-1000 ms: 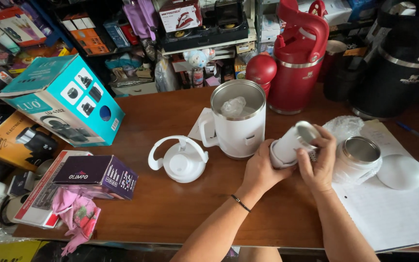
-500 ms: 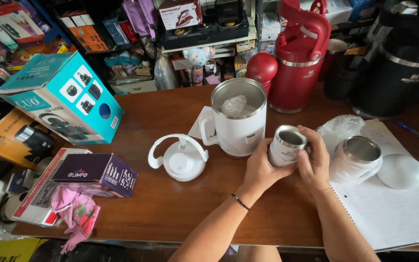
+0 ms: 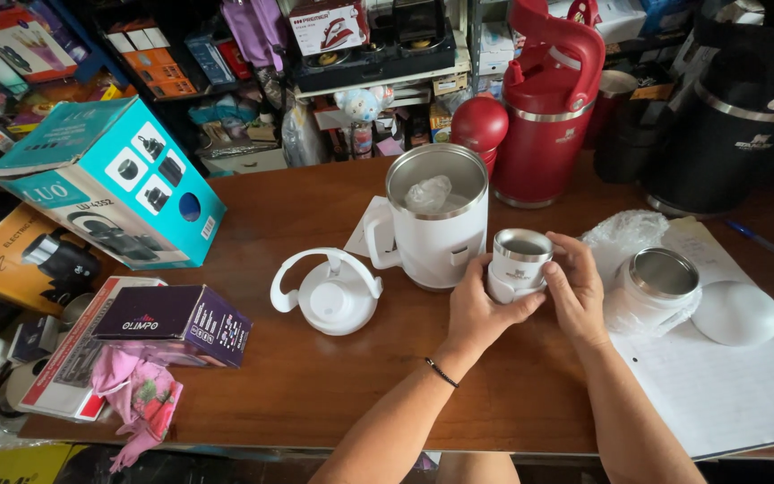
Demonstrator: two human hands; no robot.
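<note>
Above the wooden surface (image 3: 315, 376), beside the white jug (image 3: 436, 224), I clamp my left hand (image 3: 477, 314) and right hand (image 3: 575, 291) around the small white cup (image 3: 517, 264), keeping it upright, grip even.

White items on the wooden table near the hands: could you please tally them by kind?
Small cup held in left hand and right hand: 1
Large jug: 1
Lid with handle: 1
Wrapped cup: 1
Dome lid: 1
Total: 5
</note>
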